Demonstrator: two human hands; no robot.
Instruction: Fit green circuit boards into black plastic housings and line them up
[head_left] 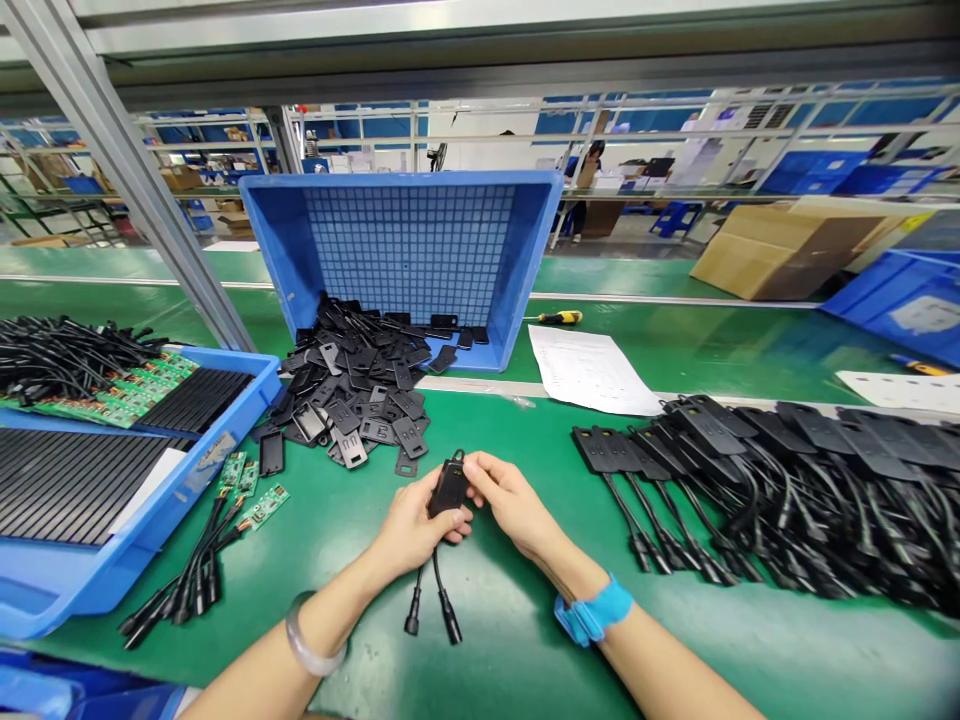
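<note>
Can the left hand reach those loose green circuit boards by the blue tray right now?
Probably yes: the tabletop between the left hand and the green circuit boards looks unobstructed, though that hand holds a black case.

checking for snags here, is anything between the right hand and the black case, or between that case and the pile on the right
Nothing visible separates the right hand from the black case; the fingers are at its edge. Toward the pile, only that hand shows in between.

On green bench: blue tray, boards, covers, cabled cases.
</note>
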